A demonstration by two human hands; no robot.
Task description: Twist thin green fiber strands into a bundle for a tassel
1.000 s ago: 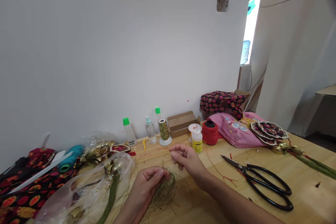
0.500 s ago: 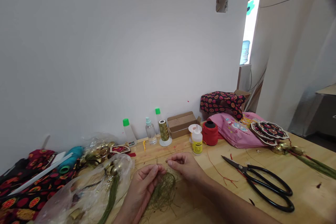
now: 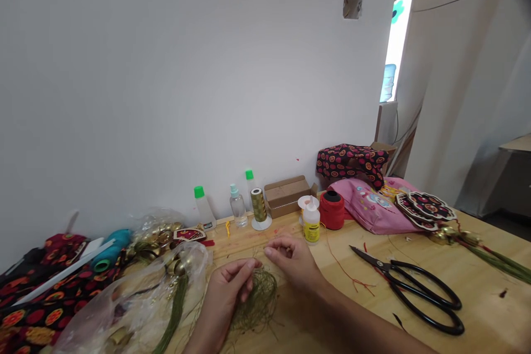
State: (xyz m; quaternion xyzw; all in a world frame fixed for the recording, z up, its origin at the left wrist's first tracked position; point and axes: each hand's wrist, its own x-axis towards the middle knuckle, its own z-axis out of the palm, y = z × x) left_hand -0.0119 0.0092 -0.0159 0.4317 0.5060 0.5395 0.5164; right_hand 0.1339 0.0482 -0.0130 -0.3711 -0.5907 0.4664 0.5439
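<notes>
One pale wall [image 3: 186,77] backs a wooden table [image 3: 489,315].

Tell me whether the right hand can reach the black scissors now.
Probably yes: the black scissors lie uncovered on the tabletop, with only thin orange thread between them and the right hand.

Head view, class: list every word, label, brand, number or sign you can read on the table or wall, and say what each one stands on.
No text can be read with certainty.
Yellow label on the glue bottle: printed marks, too small and blurred to read.
Pink bag: a printed picture; no letters can be made out.
Wall: no writing or sign seen.
</notes>
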